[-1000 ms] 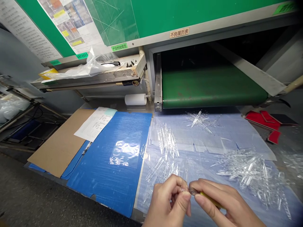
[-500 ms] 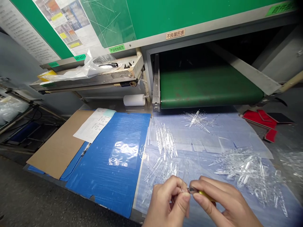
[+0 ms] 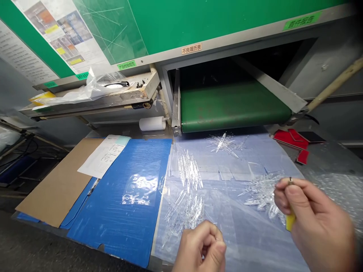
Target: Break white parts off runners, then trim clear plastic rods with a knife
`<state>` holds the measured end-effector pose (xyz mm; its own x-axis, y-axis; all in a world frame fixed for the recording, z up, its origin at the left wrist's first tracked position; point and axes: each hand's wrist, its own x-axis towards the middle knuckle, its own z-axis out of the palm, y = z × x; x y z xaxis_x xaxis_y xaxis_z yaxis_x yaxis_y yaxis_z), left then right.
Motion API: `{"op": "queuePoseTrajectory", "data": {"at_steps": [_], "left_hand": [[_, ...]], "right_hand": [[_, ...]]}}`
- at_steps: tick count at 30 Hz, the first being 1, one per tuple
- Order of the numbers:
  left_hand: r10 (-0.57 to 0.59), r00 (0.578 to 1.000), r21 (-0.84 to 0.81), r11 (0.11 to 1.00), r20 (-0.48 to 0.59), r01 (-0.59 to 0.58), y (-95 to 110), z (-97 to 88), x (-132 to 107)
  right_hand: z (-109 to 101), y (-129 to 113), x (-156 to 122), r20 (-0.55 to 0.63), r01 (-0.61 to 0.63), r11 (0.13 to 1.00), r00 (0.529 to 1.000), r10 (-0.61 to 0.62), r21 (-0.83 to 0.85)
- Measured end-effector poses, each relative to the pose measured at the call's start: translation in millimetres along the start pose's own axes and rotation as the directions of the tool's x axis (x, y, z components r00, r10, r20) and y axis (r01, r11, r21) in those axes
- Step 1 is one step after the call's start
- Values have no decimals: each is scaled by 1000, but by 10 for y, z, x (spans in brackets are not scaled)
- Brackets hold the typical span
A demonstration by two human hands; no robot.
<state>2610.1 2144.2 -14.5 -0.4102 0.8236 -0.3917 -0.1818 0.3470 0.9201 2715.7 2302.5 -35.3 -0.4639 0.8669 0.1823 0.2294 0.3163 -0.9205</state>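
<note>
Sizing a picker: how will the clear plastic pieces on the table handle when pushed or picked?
Clear plastic pieces: thin and small, so probably light, scattering if pushed. Glossy, tapered shapes likely slip from a pinch. The tangled heap may lift in clumps.

The table (image 3: 317,160) fills the lower half of the frame. At its left lie a brown cardboard sheet (image 3: 53,189) and a blue corrugated sheet (image 3: 113,223). In the middle, a clear plastic film (image 3: 241,230) carries clear plastic parts (image 3: 188,173). At the right lie red pieces (image 3: 292,136) and bubble wrap (image 3: 337,181).
</note>
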Motion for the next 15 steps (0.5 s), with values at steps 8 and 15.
{"op": "queuePoseTrajectory", "data": {"at_steps": [8,15], "left_hand": [[27,993,-108,994,115,-14,-66,167,224],[157,978,341,919,136,-195,-337,241,405]], "right_hand": [[79,64,-215,548,-37,998,837,-1,59],[-196,322,-71,443,-85,996,892,90,-32]]}}
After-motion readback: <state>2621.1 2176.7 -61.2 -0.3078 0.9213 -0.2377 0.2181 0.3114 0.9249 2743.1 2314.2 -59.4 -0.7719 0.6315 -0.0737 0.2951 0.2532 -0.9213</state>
